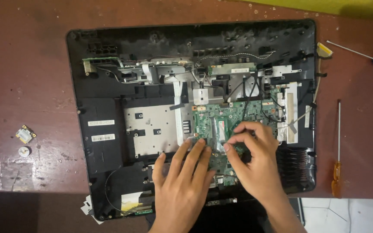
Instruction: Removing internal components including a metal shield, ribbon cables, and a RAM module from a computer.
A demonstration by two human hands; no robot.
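Green circuit board (238,118) sits in the right half of the opened black laptop shell (104,129), on the reddish surface (31,64). My left hand (184,181) lies flat, fingers spread, tips pressing the board's left edge. My right hand (251,159) has its grip pinched on a small part near the memory slot (221,129); I cannot tell exactly which. I judge it best to steady the board and work gently, clear of the black cables (249,92). An orange-handled screwdriver (337,151) lies well apart.
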